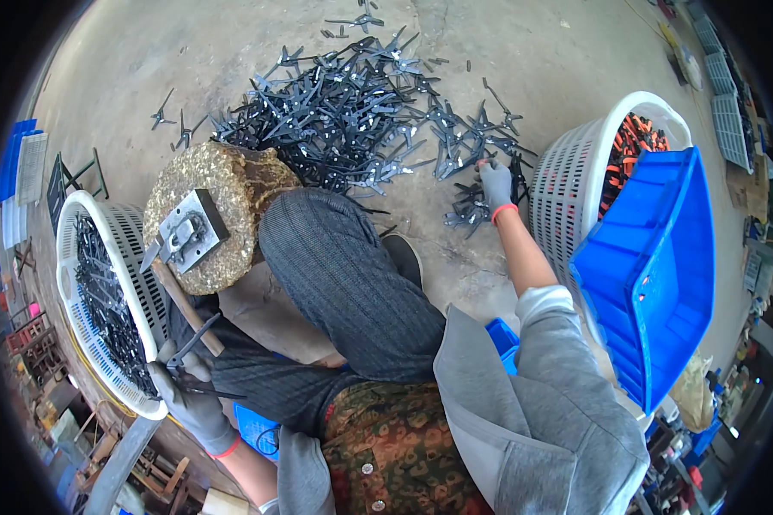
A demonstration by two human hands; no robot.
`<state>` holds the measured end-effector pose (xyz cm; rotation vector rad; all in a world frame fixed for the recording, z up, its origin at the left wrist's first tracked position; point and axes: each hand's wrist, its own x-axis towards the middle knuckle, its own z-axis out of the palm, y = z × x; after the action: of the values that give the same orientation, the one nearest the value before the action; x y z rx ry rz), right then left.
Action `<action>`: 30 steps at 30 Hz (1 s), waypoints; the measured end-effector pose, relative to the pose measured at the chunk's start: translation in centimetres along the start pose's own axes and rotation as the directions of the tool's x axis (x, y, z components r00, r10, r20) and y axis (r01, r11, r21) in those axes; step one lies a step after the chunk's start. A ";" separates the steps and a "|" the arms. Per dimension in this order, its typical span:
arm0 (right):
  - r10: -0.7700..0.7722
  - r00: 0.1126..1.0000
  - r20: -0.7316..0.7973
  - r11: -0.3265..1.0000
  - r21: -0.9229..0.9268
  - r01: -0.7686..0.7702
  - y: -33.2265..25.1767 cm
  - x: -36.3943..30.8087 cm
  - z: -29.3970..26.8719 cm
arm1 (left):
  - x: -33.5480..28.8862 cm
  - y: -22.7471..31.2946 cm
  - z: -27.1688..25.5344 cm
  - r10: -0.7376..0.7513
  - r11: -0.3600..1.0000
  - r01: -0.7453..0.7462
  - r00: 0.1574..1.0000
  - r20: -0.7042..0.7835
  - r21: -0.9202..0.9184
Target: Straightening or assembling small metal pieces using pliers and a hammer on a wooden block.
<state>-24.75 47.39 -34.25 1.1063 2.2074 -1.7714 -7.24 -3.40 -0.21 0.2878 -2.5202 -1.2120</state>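
My left hand (192,403), in a grey glove, is closed on a black plier-shaped piece (196,342) beside the left basket. A hammer with a wooden handle (185,311) lies between that hand and a round stump (253,184). On the stump's face sits a steel block (195,230) with a shaped fixture. My right hand (496,184), also gloved in grey, reaches out by the right basket, over a small cluster of black plier-shaped pieces (471,209). Its fingers look curled in; what they hold, if anything, is too small to make out.
A large heap of black plier-shaped pieces (326,116) covers the floor ahead. At left stands a white basket (67,257) of black parts; at right, another white basket (563,180) holds orange-and-black pieces. A blue bin (674,283) leans against the right basket.
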 end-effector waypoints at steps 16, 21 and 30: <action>-0.472 0.870 0.144 0.618 -0.649 0.443 0.2 0.5 6.4 | 0.0 5.6 2.5 -0.579 0.808 0.515 0.784 -0.225 -0.287; -0.250 0.953 0.170 0.921 0.344 0.180 -7.1 -7.3 7.4 | -0.1 6.4 1.8 -0.592 0.727 0.439 0.790 -0.160 -0.528; -0.424 0.694 0.582 0.792 0.610 -0.027 -22.1 -31.7 4.7 | -0.3 4.1 4.9 -0.488 0.192 0.364 0.841 0.233 -0.911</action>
<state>-16.18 27.14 -2.14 0.0897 1.3801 -2.5041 -8.99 2.73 0.04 0.7372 -1.1748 -2.5602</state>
